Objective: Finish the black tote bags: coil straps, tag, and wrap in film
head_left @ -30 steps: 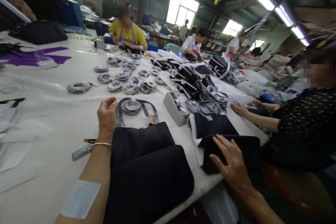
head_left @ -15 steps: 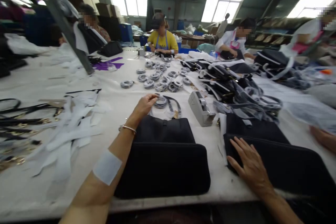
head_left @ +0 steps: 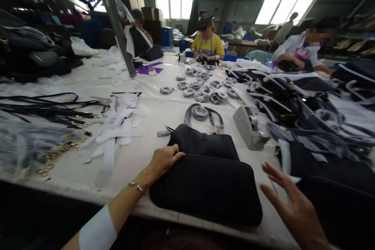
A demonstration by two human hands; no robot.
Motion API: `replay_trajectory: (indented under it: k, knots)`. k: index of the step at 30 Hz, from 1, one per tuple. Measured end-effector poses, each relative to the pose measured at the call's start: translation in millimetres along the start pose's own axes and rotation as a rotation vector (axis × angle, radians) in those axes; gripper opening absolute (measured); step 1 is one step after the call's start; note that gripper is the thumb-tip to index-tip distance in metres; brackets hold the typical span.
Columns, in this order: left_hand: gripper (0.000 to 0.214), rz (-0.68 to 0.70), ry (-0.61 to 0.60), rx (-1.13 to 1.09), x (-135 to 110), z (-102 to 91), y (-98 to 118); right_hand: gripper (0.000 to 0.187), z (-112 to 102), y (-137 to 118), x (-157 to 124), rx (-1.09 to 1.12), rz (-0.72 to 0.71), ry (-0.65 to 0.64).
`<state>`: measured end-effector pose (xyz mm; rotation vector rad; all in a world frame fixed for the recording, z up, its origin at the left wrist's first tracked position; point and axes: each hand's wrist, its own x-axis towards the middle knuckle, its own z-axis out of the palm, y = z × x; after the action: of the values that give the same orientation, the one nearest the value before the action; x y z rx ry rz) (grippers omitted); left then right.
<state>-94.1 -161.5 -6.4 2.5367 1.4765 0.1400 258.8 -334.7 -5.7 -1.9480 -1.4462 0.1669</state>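
Observation:
My left hand (head_left: 162, 161) rests on the left end of a black bag (head_left: 208, 185) lying flat at the table's near edge, fingers curled over its top edge. A second black bag (head_left: 205, 144) lies just behind it. My right hand (head_left: 288, 201) hovers open, fingers spread, between that bag and a stack of black bags (head_left: 336, 181) at the right. A coiled grey strap (head_left: 202, 113) lies behind the bags.
A grey tape dispenser (head_left: 249, 127) stands right of the bags. White paper strips (head_left: 117, 133) and black straps with gold clasps (head_left: 47, 111) lie at left. Several coiled straps (head_left: 202, 88) sit mid-table. Wrapped bags (head_left: 293, 101) pile at right. Other people work at the far side.
My left hand drew back from the coiled strap to the near bag's left end. My right hand lifted off the right-hand bag and spread open. The camera turned left.

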Motion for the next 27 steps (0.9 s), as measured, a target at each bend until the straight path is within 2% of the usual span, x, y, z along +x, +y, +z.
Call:
replay_trajectory:
  k: [2, 3, 5, 8, 10, 12, 14, 15, 18, 21, 27]
  knots:
    - [0.036, -0.024, -0.093, -0.005, 6.6, -0.5, 0.1, 0.061, 25.4, -22.6, 9.0, 0.121, 0.087, -0.142]
    - [0.038, -0.027, -0.132, 0.009, 7.4, -1.5, 1.1, 0.059, 37.5, -29.0, 13.8, 0.134, 0.113, -0.173]
    - [0.040, -0.031, -0.189, 0.035, 3.5, -2.8, 4.1, 0.053, 57.1, -34.1, 22.2, 0.105, 0.129, -0.179]
    - [0.040, -0.062, -0.204, -0.005, -11.5, -2.1, 7.3, 0.049, 71.6, -31.1, 28.5, 0.079, 0.117, -0.161]
    - [0.036, -0.120, -0.142, -0.103, -19.4, -2.6, 5.8, 0.048, 73.8, -27.7, 29.3, 0.072, 0.104, -0.160]
    - [0.033, -0.209, 0.018, -0.184, -18.6, -6.4, 0.7, 0.048, 74.0, -25.2, 29.0, 0.069, 0.090, -0.154]
    - [0.037, -0.317, 0.152, -0.211, -6.1, -13.2, -7.7, 0.048, 74.4, -23.7, 28.5, 0.078, 0.073, -0.149]
    - [0.041, -0.369, 0.155, -0.222, 4.1, -16.8, -12.5, 0.048, 74.8, -23.2, 28.4, 0.084, 0.064, -0.146]
    - [0.056, -0.472, -0.080, -0.340, 40.2, -23.9, -26.5, 0.046, 76.5, -22.3, 28.1, 0.097, 0.053, -0.140]
    - [0.059, -0.502, -0.211, -0.477, 65.6, -24.5, -35.8, 0.045, 77.1, -21.7, 28.6, 0.119, 0.051, -0.149]
    - [0.056, -0.630, -0.374, -0.827, 71.8, -27.2, -33.0, 0.044, 74.5, -18.5, 33.5, 0.142, 0.009, -0.211]
